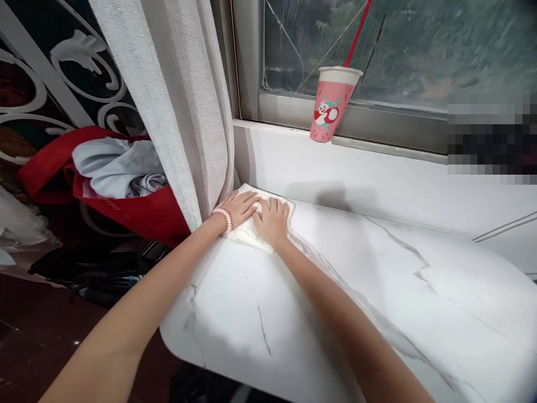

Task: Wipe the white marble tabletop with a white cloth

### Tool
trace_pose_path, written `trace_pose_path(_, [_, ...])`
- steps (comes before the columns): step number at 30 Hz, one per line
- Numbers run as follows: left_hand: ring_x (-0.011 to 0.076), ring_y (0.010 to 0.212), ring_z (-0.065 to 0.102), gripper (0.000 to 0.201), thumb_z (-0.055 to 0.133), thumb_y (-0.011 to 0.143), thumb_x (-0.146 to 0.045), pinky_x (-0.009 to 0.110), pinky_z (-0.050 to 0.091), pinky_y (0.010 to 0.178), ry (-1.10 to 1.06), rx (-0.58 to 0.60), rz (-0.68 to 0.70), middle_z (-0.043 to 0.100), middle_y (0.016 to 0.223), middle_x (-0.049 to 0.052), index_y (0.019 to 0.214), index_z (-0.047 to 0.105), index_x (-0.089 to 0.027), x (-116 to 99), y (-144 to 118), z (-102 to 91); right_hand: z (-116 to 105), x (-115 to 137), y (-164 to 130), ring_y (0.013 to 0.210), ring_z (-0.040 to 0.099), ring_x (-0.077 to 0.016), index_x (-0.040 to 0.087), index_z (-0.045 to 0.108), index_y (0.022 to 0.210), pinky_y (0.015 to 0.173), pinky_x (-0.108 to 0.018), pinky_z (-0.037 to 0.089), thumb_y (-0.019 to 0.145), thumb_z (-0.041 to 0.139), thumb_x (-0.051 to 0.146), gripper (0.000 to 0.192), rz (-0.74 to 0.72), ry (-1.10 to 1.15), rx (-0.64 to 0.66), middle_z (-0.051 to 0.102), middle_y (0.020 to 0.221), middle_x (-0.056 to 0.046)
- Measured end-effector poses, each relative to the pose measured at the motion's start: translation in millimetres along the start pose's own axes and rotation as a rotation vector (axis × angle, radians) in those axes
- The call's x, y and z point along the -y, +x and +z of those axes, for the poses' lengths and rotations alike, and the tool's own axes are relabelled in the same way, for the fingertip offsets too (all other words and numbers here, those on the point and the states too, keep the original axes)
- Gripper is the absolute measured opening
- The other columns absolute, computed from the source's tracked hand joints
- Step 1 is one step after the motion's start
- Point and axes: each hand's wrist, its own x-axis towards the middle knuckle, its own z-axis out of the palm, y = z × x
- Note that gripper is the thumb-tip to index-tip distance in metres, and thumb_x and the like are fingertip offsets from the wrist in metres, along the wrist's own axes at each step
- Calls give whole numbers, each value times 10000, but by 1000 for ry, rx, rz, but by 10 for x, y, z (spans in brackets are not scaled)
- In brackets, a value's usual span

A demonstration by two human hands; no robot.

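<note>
A cream-white cloth lies flat at the far left corner of the white marbled table, against the wall. My left hand rests palm down on the cloth, fingers stretched out, with a pink coil band round its wrist. Close beside it, my right hand presses flat on the same cloth with its fingers spread. The fingertips of my left hand come up against the thumb side of my right. Under both palms the cloth is hidden.
A pink paper cup with a red straw stands on the window ledge. Along the table's left end hangs a pale curtain. Beyond it, a red bag holds grey clothing. The table's rounded front corner is at lower left.
</note>
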Motion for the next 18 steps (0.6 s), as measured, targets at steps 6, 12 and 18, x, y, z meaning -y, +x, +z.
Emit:
trace_pose_path(6, [238, 1414, 387, 526, 239, 977, -398, 504, 200, 1197, 1, -43, -10, 492, 1491, 90, 1392, 500, -208, -207, -760, -107, -176, 331, -625, 1355, 389, -318, 141, 538, 1345, 1165, -540, 178, 972, 431, 325, 429, -68, 7, 41, 508, 1412, -176])
trace_pose_path(12, [246, 1385, 431, 539, 219, 982, -410, 513, 228, 1181, 68, -149, -79, 533, 1455, 102, 1374, 525, -200, -557, -1673, -157, -451, 611, -1304, 1412, 322, -362, 117, 485, 1396, 1163, -581, 175, 983, 414, 345, 477, -198, 66, 129, 440, 1477, -211])
trace_pose_path(18, [287, 1369, 445, 542, 200, 986, -378, 554, 247, 1160, 131, -258, -156, 537, 1447, 121, 1379, 520, -186, -1005, -2308, -135, -696, 651, -1778, 1432, 291, -356, 102, 445, 1421, 1179, -581, 171, 987, 394, 338, 497, -348, 126, 172, 406, 1505, -212])
